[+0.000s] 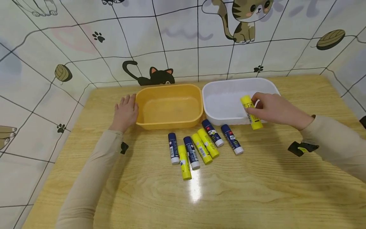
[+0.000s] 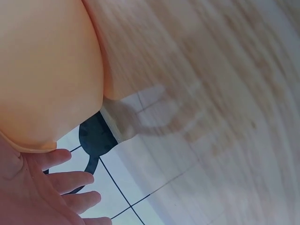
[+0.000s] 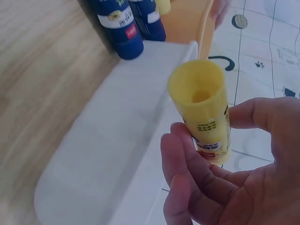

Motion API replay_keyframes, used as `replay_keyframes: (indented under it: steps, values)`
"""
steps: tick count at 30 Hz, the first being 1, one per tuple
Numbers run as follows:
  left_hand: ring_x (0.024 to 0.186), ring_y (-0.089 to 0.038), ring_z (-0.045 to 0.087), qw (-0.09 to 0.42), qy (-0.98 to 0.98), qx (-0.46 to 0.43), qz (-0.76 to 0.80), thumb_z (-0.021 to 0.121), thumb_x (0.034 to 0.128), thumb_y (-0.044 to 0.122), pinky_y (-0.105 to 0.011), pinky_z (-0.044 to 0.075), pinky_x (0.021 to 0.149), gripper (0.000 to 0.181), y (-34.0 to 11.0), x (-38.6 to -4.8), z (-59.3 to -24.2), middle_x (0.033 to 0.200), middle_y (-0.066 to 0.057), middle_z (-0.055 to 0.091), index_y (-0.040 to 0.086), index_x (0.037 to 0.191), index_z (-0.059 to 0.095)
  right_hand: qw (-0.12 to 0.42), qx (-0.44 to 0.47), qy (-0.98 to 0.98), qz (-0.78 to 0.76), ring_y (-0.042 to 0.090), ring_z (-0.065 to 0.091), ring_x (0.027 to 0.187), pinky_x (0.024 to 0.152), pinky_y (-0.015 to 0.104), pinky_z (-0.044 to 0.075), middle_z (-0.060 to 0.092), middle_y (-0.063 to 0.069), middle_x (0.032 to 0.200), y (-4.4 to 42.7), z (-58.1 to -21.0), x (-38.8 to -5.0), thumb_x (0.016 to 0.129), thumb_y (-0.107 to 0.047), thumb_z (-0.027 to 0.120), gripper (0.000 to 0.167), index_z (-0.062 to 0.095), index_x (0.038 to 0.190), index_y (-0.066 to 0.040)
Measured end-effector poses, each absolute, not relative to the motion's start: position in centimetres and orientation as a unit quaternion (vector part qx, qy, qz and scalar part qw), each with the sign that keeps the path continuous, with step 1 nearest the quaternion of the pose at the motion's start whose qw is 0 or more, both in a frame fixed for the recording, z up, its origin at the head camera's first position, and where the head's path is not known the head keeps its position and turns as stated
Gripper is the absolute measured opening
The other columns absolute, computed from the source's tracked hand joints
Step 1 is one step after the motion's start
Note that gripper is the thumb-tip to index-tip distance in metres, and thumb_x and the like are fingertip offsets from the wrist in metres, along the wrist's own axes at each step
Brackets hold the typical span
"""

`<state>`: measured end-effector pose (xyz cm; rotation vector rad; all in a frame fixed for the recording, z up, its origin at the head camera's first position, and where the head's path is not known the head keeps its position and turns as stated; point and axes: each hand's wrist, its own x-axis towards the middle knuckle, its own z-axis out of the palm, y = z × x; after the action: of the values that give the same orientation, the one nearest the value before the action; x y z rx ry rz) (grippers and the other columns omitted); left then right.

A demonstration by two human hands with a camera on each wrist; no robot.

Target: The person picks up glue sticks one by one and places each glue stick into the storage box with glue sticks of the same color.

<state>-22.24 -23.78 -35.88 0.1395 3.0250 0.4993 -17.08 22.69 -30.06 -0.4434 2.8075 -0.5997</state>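
My right hand [image 1: 271, 106] pinches a yellow glue stick [image 1: 251, 113] between thumb and fingers, over the front rim of the white basin [image 1: 228, 121]. In the right wrist view, the hollow end of this yellow glue stick [image 3: 201, 108] faces the camera. My left hand [image 1: 125, 113] rests with straight fingers against the left side of the orange basin [image 1: 168, 124]. The left wrist view shows the fingers of that hand [image 2: 70, 183] spread beside the rim. Several more glue sticks lie in front of the basins, some yellow [image 1: 185, 162], others blue with white ends [image 1: 173, 148].
Both basins stand side by side at the back of the wooden table [image 1: 228, 190], touching or nearly so. Behind them rises a wall covering [image 1: 183, 38] with cats and grid lines. A blue glue stick [image 1: 232, 140] lies close to the white basin's front.
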Motion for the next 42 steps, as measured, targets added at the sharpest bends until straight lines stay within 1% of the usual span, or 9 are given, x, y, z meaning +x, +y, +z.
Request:
replay_keyframes:
  steps: [3,7,14,18,24,27,33,38,42]
  values:
    - [0.14,-0.049,0.01,0.035,0.985,0.047,0.163,0.022,0.1053,0.023,-0.065,0.005,0.107,0.052,-23.8,-22.3,-35.9,0.153,-0.029,0.017,-0.001,0.151,0.021,0.125,-0.138,0.959,-0.213,0.025,0.059,0.075,0.059,0.035,0.044,0.066,0.021,0.091,23.0,-29.6,-18.0,0.095,-0.029,0.058,0.042,0.054,0.11,0.01]
    - [0.14,-0.049,0.01,0.037,0.984,0.047,0.165,0.022,0.1053,0.022,-0.066,0.004,0.107,0.052,-23.8,-22.3,-36.0,0.153,-0.029,0.018,-0.001,0.151,0.021,0.141,-0.116,0.957,-0.228,0.027,0.061,0.074,0.059,0.036,0.042,0.067,0.019,0.088,23.2,-29.1,-19.0,0.096,-0.031,0.055,0.043,0.051,0.11,0.009]
    - [0.14,-0.048,0.008,0.049,0.983,0.044,0.169,0.021,0.1054,0.023,-0.066,0.003,0.107,0.052,-23.8,-22.2,-36.2,0.154,-0.029,0.016,0.0,0.152,0.018,0.18,-0.091,0.949,-0.242,0.03,0.064,0.08,0.072,0.046,0.042,0.068,0.016,0.085,23.4,-28.8,-20.7,0.096,-0.037,0.052,0.053,0.048,0.116,0.012]
    - [0.14,-0.049,0.008,0.051,0.983,0.044,0.172,0.021,0.1054,0.023,-0.066,0.004,0.107,0.052,-23.7,-22.1,-36.2,0.154,-0.029,0.016,-0.001,0.152,0.018,0.199,-0.076,0.942,-0.259,0.028,0.063,0.081,0.073,0.044,0.044,0.068,0.013,0.081,23.6,-29.0,-21.5,0.096,-0.038,0.051,0.056,0.046,0.118,0.013]
    - [0.14,-0.049,0.009,0.047,0.983,0.044,0.172,0.021,0.105,0.021,-0.066,0.004,0.107,0.052,-23.7,-22.2,-36.3,0.153,-0.03,0.017,-0.001,0.152,0.019,0.231,-0.068,0.934,-0.263,0.033,0.063,0.087,0.078,0.048,0.046,0.069,0.017,0.089,23.6,-29.3,-22.6,0.097,-0.038,0.05,0.06,0.043,0.123,0.016]
    - [0.14,-0.049,0.009,0.046,0.983,0.044,0.174,0.021,0.105,0.021,-0.066,0.003,0.107,0.052,-23.6,-22.4,-36.3,0.153,-0.03,0.017,-0.001,0.152,0.019,0.247,-0.072,0.929,-0.266,0.032,0.065,0.084,0.081,0.049,0.048,0.069,0.016,0.089,23.9,-29.5,-23.4,0.098,-0.037,0.05,0.063,0.041,0.125,0.019]
    - [0.14,-0.049,0.009,0.049,0.982,0.046,0.175,0.022,0.1049,0.02,-0.066,0.003,0.107,0.052,-23.5,-22.5,-36.2,0.153,-0.029,0.018,-0.002,0.152,0.018,0.28,-0.078,0.925,-0.246,0.026,0.067,0.076,0.074,0.04,0.052,0.069,0.011,0.083,24.2,-29.4,-25.1,0.096,-0.038,0.051,0.065,0.043,0.123,0.021]
    - [0.14,-0.049,0.01,0.045,0.983,0.045,0.173,0.024,0.1048,0.019,-0.066,0.003,0.107,0.052,-23.5,-22.4,-36.1,0.153,-0.029,0.018,-0.002,0.152,0.019,0.313,-0.068,0.92,-0.225,0.019,0.065,0.071,0.067,0.032,0.051,0.068,0.008,0.077,24.4,-29.6,-26.6,0.095,-0.036,0.053,0.057,0.05,0.115,0.017]
    - [0.14,-0.048,0.01,0.044,0.983,0.047,0.173,0.024,0.1049,0.019,-0.065,0.004,0.107,0.052,-23.5,-22.5,-35.9,0.153,-0.029,0.018,-0.002,0.152,0.019,0.335,-0.052,0.915,-0.219,0.017,0.065,0.067,0.063,0.029,0.05,0.068,0.005,0.072,24.4,-29.7,-27.4,0.094,-0.034,0.055,0.049,0.054,0.107,0.013]
